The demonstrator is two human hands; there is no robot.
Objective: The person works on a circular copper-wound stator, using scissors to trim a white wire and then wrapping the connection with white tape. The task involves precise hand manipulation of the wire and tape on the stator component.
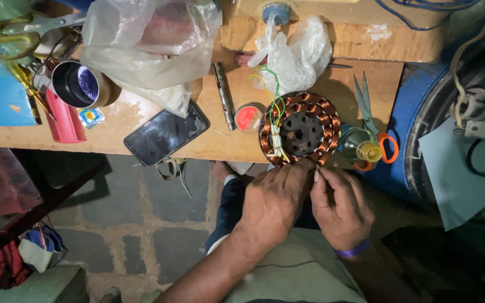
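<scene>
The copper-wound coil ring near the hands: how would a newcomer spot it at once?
Start at the wooden workbench and follow its front edge right, past the dark phone. The coil ring sits there, just above the left hand and right hand. It alone is a dark disc ringed with copper windings.

Copper-wound stator [300,130] at bench edge

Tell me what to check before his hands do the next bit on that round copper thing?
1. Left hand steadying the copper coil ring at its near edge: ok.
2. Right hand pinching something thin at the ring's rim: ok; what it is, cannot tell.
3. Ring fully on the wooden bench: not ok, it sits at the edge.
4. Scissors away from fingers: ok.
5. Phone safely placed: not ok, a corner overhangs.
</scene>
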